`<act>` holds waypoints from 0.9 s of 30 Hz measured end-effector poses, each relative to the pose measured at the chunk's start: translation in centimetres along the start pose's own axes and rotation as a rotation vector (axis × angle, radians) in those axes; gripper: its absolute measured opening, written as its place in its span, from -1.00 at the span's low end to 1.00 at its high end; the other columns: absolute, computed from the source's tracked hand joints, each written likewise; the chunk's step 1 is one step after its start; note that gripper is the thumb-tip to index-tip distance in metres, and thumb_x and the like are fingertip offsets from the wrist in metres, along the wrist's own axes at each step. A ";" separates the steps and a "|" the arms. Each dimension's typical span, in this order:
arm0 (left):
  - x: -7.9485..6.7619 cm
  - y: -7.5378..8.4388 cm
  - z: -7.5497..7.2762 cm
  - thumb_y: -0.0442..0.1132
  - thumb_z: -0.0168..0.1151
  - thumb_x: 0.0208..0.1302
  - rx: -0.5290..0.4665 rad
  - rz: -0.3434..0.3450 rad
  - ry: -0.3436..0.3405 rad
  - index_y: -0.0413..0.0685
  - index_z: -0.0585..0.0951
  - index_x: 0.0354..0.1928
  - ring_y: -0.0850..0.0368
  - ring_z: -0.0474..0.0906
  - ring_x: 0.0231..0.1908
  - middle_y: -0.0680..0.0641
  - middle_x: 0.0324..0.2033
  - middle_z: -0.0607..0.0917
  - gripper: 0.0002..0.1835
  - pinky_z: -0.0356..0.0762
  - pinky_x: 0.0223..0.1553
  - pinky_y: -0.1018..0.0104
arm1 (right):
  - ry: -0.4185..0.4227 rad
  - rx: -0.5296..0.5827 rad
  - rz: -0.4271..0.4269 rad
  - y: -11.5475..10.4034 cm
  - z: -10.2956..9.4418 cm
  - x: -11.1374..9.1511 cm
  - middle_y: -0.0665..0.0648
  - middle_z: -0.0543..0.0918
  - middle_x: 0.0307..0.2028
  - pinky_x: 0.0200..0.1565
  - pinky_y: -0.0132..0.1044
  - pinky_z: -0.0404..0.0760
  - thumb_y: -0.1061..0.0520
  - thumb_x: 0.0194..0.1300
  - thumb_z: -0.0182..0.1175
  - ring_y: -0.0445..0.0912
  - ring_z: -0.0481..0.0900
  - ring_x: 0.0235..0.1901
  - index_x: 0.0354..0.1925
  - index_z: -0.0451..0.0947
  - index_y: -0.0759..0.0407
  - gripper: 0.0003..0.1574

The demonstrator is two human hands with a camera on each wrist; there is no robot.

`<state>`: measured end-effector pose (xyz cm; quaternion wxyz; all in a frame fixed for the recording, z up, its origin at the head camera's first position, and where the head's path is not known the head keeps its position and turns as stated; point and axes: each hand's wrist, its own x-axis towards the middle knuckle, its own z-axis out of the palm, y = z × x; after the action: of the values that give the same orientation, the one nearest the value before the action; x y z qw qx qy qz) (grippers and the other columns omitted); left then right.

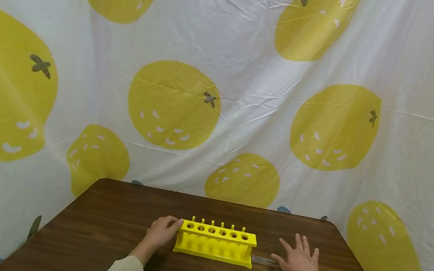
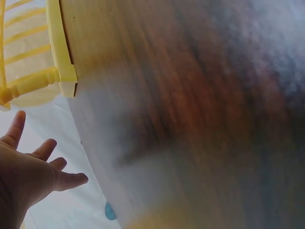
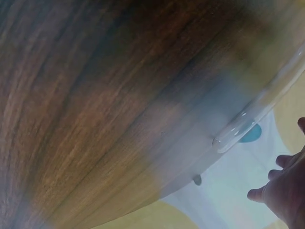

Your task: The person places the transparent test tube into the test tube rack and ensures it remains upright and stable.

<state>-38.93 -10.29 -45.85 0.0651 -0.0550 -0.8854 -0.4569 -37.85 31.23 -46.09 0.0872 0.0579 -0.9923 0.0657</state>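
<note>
A yellow test tube rack (image 1: 215, 249) stands upright on the table, with a row of round holes along its top and several pegs behind; its end also shows in the left wrist view (image 2: 61, 47). At its left end is my left hand (image 1: 161, 232), thumb by the upper corner; whether it touches cannot be told. The left wrist view shows that hand's fingers apart. A clear glass test tube (image 1: 263, 261) lies on the table off the rack's right end, seen larger in the right wrist view (image 3: 257, 107). Beside its right end, my right hand (image 1: 299, 260) spreads its fingers, gripping nothing.
The dark wood-grain table (image 1: 119, 205) has rounded far corners. A white cloth with yellow fruit prints (image 1: 251, 126) hangs behind it and along both sides.
</note>
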 end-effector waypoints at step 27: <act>0.4 -0.3 0.7 0.06 -0.02 0.54 -0.105 -0.008 -0.042 -0.23 0.56 0.07 -0.24 0.45 0.09 -0.32 0.11 0.52 -0.53 0.40 0.11 -0.20 | -0.026 0.035 -0.122 -0.9 1.1 0.2 0.47 0.34 0.32 0.21 0.55 -0.09 -0.19 0.19 0.38 0.44 0.08 0.37 -0.13 0.74 -0.01 -0.62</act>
<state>-39.45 -9.89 -46.45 0.0417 -0.0641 -0.8616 -0.5018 -38.14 30.15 -46.99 0.0773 0.1207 -0.9867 0.0770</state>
